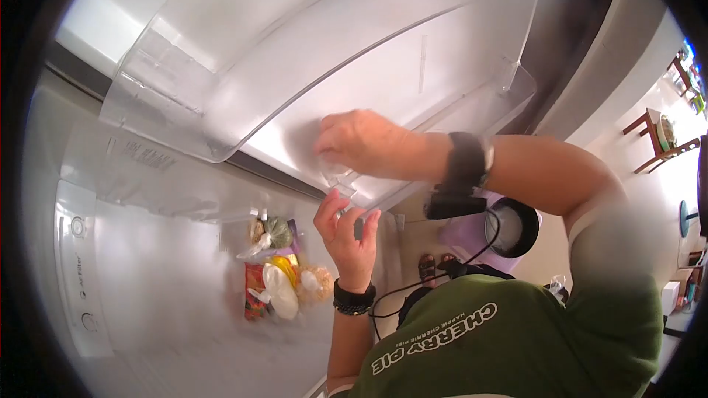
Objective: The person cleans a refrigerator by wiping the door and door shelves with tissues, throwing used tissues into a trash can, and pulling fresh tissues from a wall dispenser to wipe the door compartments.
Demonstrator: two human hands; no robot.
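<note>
- Nearest me, the green shirt [516,346] read "CHERRY PIE", with a smaller line, seemingly "HAPPIE CHERRIE PIE!"; it hung upside down to its wearer.
- The right hand [361,140] was curled, blurred, over the transparent plastic piece [341,186] at the edge of the fridge door [398,81]; I couldn't tell whether it pinched anything.
- The left hand [350,247] came from below, fingers and thumb spread, tips at or just beside that piece, perhaps to steady it from the other side.
- A transparent door bin [147,96] stretched above both hands, its raised lip presumably there to stop things sliding out.
- Inside the fridge, the food bags [280,287] sat bunched together, probably bagged to keep their contents apart.
- Farther in, a panel [77,269] read "Air Filter"; the small label [144,153] was unreadable.
- Across the room stood a wooden stool [650,129].
</note>
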